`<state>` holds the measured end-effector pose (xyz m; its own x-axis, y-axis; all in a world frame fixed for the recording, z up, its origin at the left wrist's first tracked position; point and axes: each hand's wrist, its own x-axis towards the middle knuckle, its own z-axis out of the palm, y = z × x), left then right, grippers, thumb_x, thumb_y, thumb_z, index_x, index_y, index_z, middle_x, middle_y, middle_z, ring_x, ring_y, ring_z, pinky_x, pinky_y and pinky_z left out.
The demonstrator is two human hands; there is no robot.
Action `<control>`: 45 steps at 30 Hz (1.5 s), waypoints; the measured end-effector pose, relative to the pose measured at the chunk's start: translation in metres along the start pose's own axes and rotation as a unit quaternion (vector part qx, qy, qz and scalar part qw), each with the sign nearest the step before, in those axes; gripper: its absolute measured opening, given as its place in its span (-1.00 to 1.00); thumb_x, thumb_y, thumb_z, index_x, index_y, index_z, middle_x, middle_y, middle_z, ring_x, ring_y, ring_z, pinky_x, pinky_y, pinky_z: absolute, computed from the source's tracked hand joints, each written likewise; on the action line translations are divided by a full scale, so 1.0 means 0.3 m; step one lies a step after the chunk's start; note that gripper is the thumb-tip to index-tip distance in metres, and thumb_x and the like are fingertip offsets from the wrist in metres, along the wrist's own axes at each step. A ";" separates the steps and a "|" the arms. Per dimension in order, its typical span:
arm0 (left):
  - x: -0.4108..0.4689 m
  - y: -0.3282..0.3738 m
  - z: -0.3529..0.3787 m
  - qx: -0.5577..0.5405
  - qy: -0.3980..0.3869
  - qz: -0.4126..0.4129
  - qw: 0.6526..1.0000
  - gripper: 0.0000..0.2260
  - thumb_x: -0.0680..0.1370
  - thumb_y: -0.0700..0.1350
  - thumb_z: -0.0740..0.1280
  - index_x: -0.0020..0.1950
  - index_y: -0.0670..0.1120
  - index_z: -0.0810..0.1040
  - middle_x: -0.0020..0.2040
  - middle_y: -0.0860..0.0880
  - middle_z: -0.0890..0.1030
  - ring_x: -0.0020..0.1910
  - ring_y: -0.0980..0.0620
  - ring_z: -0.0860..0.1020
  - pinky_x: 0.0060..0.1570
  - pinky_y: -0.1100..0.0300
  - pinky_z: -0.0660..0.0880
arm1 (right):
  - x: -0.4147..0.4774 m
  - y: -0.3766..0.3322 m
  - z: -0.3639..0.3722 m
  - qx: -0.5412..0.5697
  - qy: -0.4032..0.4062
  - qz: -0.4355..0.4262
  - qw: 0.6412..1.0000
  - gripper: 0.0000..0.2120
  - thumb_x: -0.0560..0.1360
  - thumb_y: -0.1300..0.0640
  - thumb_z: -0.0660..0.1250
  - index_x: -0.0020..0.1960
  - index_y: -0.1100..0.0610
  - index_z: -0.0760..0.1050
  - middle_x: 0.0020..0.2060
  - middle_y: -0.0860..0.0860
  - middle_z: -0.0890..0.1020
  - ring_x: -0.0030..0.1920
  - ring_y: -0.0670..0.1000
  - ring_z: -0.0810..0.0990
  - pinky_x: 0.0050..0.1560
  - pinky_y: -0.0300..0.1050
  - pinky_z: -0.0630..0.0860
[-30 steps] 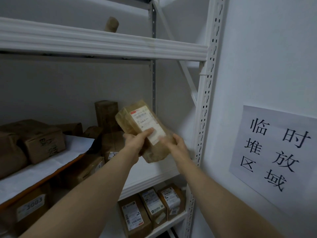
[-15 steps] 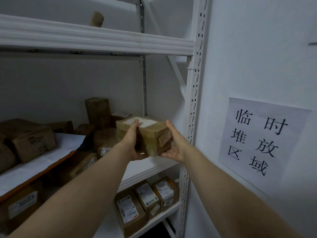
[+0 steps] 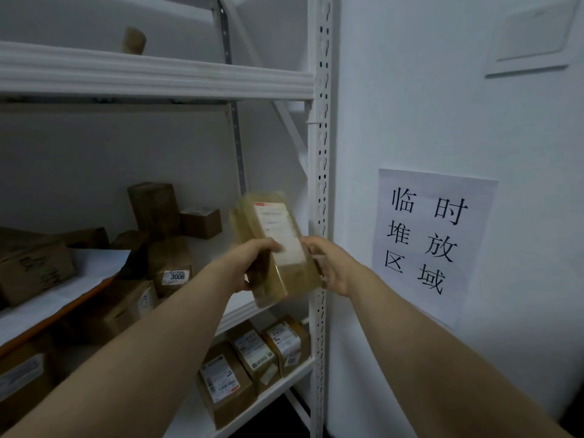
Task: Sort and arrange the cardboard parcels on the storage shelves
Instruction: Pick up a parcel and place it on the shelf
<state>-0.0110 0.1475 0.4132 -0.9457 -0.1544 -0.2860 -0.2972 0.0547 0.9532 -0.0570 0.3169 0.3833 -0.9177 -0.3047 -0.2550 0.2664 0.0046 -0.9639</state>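
I see the left hand [image 3: 252,263] and right hand [image 3: 331,267] both clasping the brown cardboard parcel with a white label [image 3: 271,245], fingers curled round its lower sides. It is tilted, label facing me (blurred, unreadable), in the air over the right front corner of the white metal middle shelf [image 3: 235,314], just beside the perforated white upright [image 3: 319,153].

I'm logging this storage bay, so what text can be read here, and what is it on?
"临时堆放区域": paper sign on the wall.
"3006": sticker on a middle-shelf parcel.
Label on the held parcel: blurred, unreadable.
Labels on the lower-shelf parcels: too small to read.
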 end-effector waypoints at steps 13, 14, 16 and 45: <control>-0.094 -0.102 0.043 0.357 -0.140 -0.078 0.920 -0.59 0.31 -0.27 0.37 0.17 -0.15 0.54 0.10 -0.19 0.57 0.03 -0.18 0.56 -0.09 0.05 0.55 | -0.060 0.060 -0.043 -0.321 -0.075 -0.040 0.943 -0.20 0.30 0.41 0.38 0.48 0.02 0.29 0.41 0.06 0.36 0.36 0.09 0.35 0.36 0.02 0.38; -0.092 -0.111 0.045 0.373 -0.147 -0.087 0.912 -0.57 0.31 -0.29 0.37 0.19 -0.17 0.55 0.12 -0.20 0.58 0.04 -0.19 0.57 -0.08 0.05 0.57 | -0.062 0.076 -0.041 -0.380 -0.089 -0.019 0.920 -0.17 0.28 0.38 0.41 0.49 0.01 0.27 0.41 0.06 0.36 0.37 0.09 0.35 0.38 0.04 0.35; -0.088 -0.132 0.048 0.412 -0.152 -0.102 0.893 -0.48 0.26 -0.29 0.38 0.24 -0.19 0.54 0.14 -0.21 0.58 0.05 -0.21 0.58 0.00 0.01 0.59 | -0.068 0.107 -0.027 -0.456 -0.116 0.016 0.882 -0.08 0.26 0.31 0.48 0.53 0.01 0.19 0.42 0.06 0.35 0.37 0.10 0.35 0.41 0.05 0.33; -0.112 -0.853 -0.469 -0.010 -0.003 -0.338 0.941 -0.57 0.55 -0.09 0.33 0.40 -0.07 0.34 0.39 -0.12 0.38 0.35 -0.17 0.37 0.12 -0.18 0.44 | 0.064 0.659 0.601 -0.284 -0.128 0.304 0.900 -0.31 0.44 -0.07 0.45 0.48 0.10 0.28 0.40 0.13 0.38 0.33 0.17 0.43 0.15 0.09 0.57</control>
<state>0.1153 -0.0003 0.1924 -0.5417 -0.1412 -0.8287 -0.8292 -0.0724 0.5543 0.0312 0.1403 0.2017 -0.5354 -0.2900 -0.7932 0.4363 0.7092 -0.5538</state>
